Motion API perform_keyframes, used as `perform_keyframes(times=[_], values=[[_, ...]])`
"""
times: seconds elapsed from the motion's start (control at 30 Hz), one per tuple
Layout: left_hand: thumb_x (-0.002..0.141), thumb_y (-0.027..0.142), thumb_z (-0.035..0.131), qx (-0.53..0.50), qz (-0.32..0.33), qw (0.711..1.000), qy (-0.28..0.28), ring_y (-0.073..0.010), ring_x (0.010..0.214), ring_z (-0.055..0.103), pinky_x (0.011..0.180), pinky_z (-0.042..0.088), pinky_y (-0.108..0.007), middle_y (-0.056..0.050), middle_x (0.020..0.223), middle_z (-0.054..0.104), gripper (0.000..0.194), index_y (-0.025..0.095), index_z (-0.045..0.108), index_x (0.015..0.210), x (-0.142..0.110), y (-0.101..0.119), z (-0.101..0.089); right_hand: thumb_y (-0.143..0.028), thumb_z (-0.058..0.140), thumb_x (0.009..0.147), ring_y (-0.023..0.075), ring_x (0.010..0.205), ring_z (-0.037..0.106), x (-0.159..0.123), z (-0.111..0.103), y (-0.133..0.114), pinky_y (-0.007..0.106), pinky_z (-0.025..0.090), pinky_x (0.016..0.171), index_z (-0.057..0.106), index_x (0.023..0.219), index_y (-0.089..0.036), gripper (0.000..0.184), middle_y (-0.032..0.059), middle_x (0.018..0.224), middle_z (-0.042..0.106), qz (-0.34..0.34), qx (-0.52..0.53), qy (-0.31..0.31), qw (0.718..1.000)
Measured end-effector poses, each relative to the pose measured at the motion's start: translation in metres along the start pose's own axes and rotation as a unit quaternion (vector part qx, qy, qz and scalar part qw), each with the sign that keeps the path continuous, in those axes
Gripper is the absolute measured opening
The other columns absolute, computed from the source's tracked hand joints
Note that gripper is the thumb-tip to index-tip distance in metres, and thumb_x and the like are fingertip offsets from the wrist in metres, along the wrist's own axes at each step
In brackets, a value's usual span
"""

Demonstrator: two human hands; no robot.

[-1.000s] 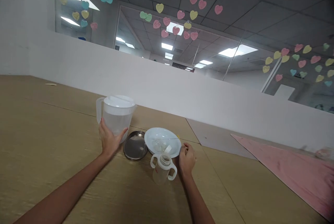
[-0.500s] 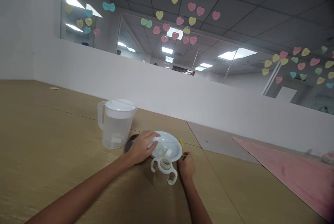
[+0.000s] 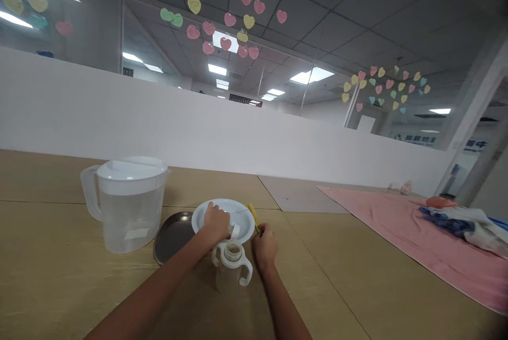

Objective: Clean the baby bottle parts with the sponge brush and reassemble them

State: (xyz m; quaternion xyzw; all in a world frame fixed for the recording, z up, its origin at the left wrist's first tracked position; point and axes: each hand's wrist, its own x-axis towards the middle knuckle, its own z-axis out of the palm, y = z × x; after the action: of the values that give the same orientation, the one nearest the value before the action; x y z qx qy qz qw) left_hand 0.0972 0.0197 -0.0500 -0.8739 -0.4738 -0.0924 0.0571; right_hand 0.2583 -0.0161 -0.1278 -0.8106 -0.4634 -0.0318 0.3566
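Reaching down over a white plate [image 3: 238,208], a left hand [image 3: 216,225] with fingers curled and close together, resting on the near side of the plate. Just beside those fingers, a small white bit [image 3: 234,230] in the plate. Holding that bit or only touching it? No way to tell, with the hand in the way.

Close by, a right hand [image 3: 265,247] with fingers pinched shut on a thin yellow stick [image 3: 253,216], the stick leaning up and over the edge of the plate. Hard to see what kind of stick, since it looks so small.

Between the two hands and just in front of the plate, a white cup with two handles [image 3: 232,271], standing up straight on the wooden table [image 3: 59,287], with its top open. Touching neither hand, or so it looks.

Off to the left, a big see-through jug [image 3: 127,218] with a white lid, standing up, with water inside and nobody's hand on it. Between the jug and the plate, a round dark metal tray [image 3: 170,237], flat on the table and tucked partly under the plate's edge.

Far off to the right, a pink towel [image 3: 413,239] spread on the table, with a blue and white cloth bundle [image 3: 456,226] on top. Behind everything, a long white wall [image 3: 159,128], and paper hearts [image 3: 225,44] in many colors up on the glass above it.
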Motion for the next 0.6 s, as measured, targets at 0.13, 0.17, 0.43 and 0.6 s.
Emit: perform_keyframes(times=[0.13, 0.17, 0.43, 0.6], values=[[0.063, 0.028, 0.070, -0.010, -0.018, 1.000, -0.016, -0.0348, 0.092, 0.062, 0.089, 0.033, -0.048, -0.021, 0.085, 0.070, 0.027, 0.010, 0.070, 0.083, -0.001, -0.004, -0.004, -0.004, 0.044, 0.073, 0.0203, 0.079, 0.063, -0.001, -0.003, -0.003, 0.024, 0.033, 0.056, 0.063, 0.093, -0.017, 0.031, 0.0086, 0.084, 0.069, 0.015, 0.002, -0.012, 1.000], [0.063, 0.025, 0.069, -0.013, -0.022, 1.000, -0.017, -0.0345, 0.091, 0.063, 0.088, 0.035, -0.047, -0.021, 0.085, 0.070, 0.026, 0.010, 0.070, 0.084, -0.002, -0.005, -0.006, -0.004, 0.044, 0.073, 0.0198, 0.079, 0.063, -0.001, -0.004, -0.003, 0.024, 0.033, 0.056, 0.063, 0.094, -0.017, 0.031, 0.0082, 0.084, 0.069, 0.018, 0.003, -0.014, 1.000], [0.069, 0.017, 0.054, -0.061, -0.038, 0.997, -0.024, -0.0308, 0.090, 0.064, 0.075, 0.044, -0.037, -0.018, 0.093, 0.070, 0.025, 0.012, 0.070, 0.089, -0.010, -0.018, -0.046, -0.004, 0.040, 0.076, 0.0185, 0.085, 0.063, -0.002, -0.014, -0.003, 0.024, 0.036, 0.060, 0.056, 0.109, -0.017, 0.039, 0.0069, 0.095, 0.068, 0.059, 0.030, 0.008, 0.998], [0.072, 0.028, 0.057, -0.097, -0.006, 0.992, -0.079, -0.0290, 0.087, 0.065, 0.067, 0.046, -0.032, -0.015, 0.097, 0.071, 0.026, 0.015, 0.071, 0.090, -0.013, -0.017, -0.041, -0.004, 0.042, 0.075, 0.0169, 0.083, 0.063, -0.001, -0.013, -0.003, 0.023, 0.036, 0.059, 0.055, 0.107, -0.018, 0.038, 0.0052, 0.096, 0.068, 0.064, 0.041, 0.003, 0.997]])
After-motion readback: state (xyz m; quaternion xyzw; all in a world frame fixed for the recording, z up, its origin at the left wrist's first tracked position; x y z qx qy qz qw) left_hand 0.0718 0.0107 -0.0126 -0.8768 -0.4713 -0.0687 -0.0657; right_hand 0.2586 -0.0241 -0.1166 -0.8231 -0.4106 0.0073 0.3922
